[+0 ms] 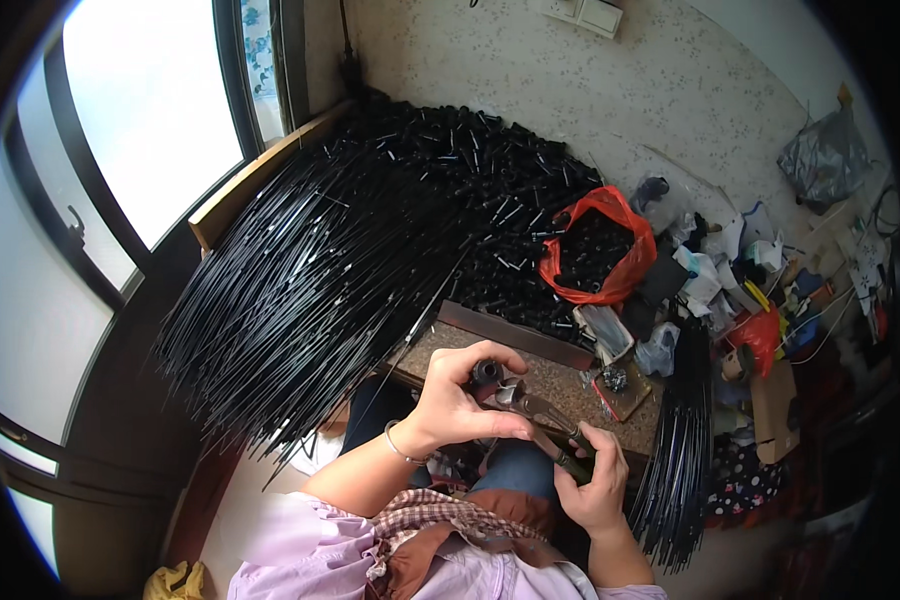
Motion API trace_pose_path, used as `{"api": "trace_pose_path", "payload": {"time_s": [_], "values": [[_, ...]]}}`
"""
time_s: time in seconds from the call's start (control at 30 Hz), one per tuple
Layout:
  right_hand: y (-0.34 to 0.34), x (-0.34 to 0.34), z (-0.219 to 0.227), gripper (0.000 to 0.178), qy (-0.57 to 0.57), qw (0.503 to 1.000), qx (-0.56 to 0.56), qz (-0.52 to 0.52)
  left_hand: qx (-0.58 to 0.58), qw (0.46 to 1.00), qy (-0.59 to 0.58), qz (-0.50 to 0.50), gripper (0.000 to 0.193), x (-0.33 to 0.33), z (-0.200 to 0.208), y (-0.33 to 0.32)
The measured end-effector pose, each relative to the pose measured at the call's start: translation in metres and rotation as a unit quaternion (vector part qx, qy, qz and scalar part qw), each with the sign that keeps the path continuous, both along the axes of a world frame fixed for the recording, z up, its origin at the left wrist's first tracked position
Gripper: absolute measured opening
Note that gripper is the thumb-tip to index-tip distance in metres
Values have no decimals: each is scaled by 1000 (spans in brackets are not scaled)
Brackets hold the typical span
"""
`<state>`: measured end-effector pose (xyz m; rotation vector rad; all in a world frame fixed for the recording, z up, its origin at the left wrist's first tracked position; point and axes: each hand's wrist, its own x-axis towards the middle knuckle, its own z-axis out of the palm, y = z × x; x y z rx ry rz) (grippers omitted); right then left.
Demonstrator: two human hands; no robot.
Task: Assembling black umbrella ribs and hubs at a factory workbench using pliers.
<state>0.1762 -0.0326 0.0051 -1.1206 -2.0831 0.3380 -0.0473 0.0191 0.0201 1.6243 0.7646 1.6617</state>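
Note:
My left hand (452, 402) is curled around a short black cylindrical piece (486, 373) whose round hollow end faces up. A pair of pliers (540, 406) with dark green handles is gripped in my right hand (596, 478). The jaws of the pliers are against or just beside the black piece; I cannot tell whether they bite on it. My left thumb reaches along the pliers. Both hands are over my lap, at the front edge of a speckled brown tabletop (432, 350).
A big bundle of thin black rods (280, 290) covers the left. Behind it lies a heap of small black cylindrical parts (490, 150), some in a red plastic bag (642, 243). A dark bar (515, 337) borders the heap. More rods (675, 480) hang at right, near clutter and a cardboard box (773, 410).

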Motion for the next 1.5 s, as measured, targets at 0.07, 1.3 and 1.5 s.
{"api": "trace_pose_path", "payload": {"time_s": [0.07, 1.3, 1.5], "values": [[-12, 3, 16, 28, 67, 984, -149, 76, -12, 999, -22, -24, 64, 1, -1, 0], [-24, -7, -62, 14, 360, 714, -586, 135, -157, 986, 24, 42, 23, 62, -22, 9], [54, 34, -71, 7, 278, 920, -254, -110, -163, 985, -42, -22, 33, 57, -36, 17]]}}
